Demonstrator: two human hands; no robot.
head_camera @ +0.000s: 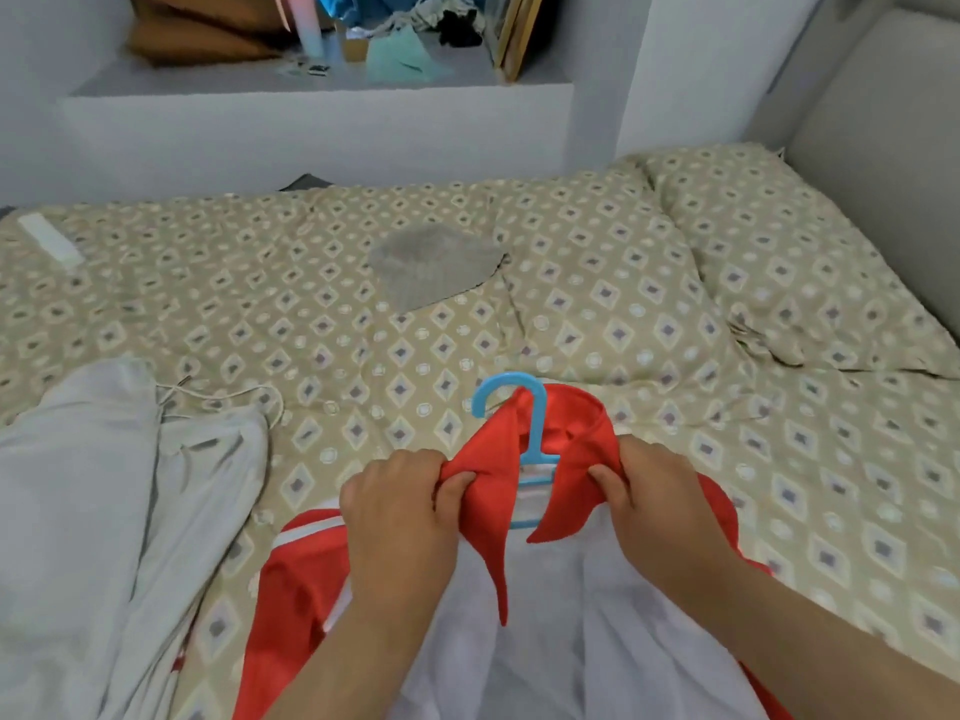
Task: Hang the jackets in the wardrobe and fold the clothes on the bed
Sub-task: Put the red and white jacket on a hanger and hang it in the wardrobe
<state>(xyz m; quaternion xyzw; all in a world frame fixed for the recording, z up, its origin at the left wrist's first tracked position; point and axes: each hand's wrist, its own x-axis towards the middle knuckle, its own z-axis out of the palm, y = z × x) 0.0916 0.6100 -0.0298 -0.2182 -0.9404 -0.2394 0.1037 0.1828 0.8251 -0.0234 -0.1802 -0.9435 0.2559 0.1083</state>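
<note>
Your left hand (400, 511) and right hand (654, 501) were apart, each with fingers curled into one side of the red collar of the jacket (493, 491), the thumbs pressed into the cloth. Between your hands stood the blue plastic hanger (537, 413), its stem rising out of the neck opening and its rounded hook curving to the left above the collar. The jacket lay on the bed (571, 283) right in front of you, open at the front, with a smooth white lining showing between your forearms and red panels with white stripes spreading out on both sides.

Just left of the jacket was a pale grey garment (104, 485), rumpled in long soft folds, with a thin drawstring (249, 394) trailing from it across the cover. Farther up the bed, well apart from your hands, lay a small grey ribbed cloth (431, 267). The bed cover was beige with a repeating diamond print, creased near the matching pillow (779, 252) at the right. A padded grey headboard (872, 148) ran along that side. Beyond the bed, a white ledge (311, 96) held an orange cushion (197, 39), a pastel bottle (306, 28) and a teal cloth (405, 59).
</note>
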